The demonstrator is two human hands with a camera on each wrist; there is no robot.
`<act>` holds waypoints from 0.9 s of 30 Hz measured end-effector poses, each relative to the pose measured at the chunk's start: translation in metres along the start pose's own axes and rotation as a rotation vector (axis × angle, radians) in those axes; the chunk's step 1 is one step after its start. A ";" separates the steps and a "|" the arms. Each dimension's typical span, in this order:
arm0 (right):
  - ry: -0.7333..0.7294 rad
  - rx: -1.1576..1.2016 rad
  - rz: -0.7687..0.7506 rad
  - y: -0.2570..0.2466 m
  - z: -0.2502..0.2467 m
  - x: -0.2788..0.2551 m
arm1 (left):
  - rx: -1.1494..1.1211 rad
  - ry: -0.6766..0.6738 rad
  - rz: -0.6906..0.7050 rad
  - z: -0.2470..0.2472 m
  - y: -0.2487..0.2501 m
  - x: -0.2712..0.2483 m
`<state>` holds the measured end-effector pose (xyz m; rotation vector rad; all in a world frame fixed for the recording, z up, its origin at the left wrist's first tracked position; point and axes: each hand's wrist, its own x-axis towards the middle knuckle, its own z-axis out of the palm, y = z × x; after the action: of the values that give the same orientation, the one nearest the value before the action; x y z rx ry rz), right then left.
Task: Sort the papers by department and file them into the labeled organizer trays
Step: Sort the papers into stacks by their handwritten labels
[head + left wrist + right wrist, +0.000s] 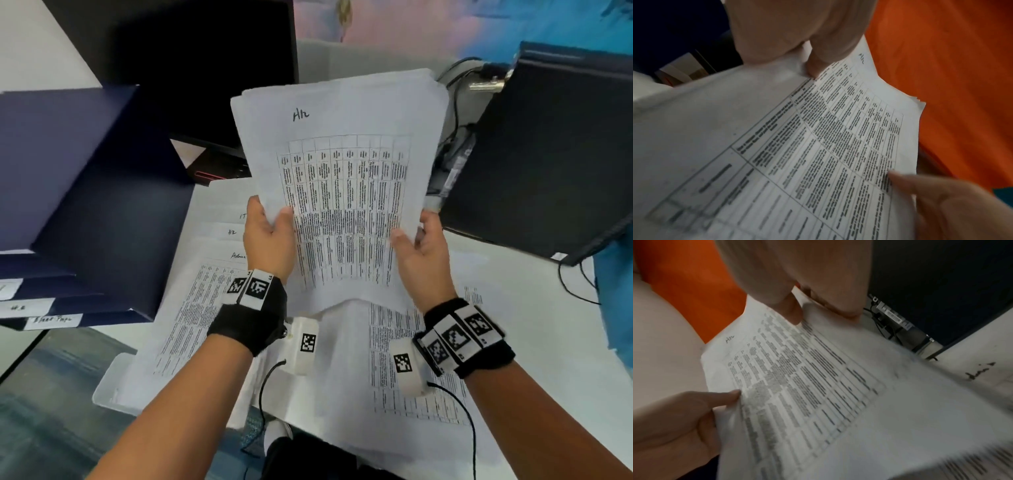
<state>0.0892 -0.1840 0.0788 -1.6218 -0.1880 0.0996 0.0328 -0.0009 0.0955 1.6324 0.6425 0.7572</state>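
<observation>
Both hands hold up a stack of printed sheets (342, 178) above the desk; the top sheet carries a table and the handwritten mark "HR". My left hand (270, 233) pinches the stack's left edge, thumb on the front (813, 65). On the right edge my right hand (419, 246) grips it the same way, thumb on the print (791, 311). More sheets (219, 274) marked "IT", "HR" and "Admin" lie fanned on the desk beneath. The dark blue stacked organizer trays (85, 192) stand at the left, with white labels on their front edges (27, 306).
A dark monitor (191, 68) stands behind the trays. A dark computer case (548, 154) with cables (455, 102) sits at the right. More printed sheets (411, 359) cover the white desk (534, 301) under my wrists.
</observation>
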 end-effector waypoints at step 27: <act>-0.076 -0.476 0.603 0.098 0.015 0.005 | 1.349 -0.598 -0.327 -0.053 -0.120 0.009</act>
<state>0.0973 -0.1733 -0.0197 -2.1073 0.2460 0.6170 -0.0030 0.0612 -0.0146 2.6606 1.0092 -0.6079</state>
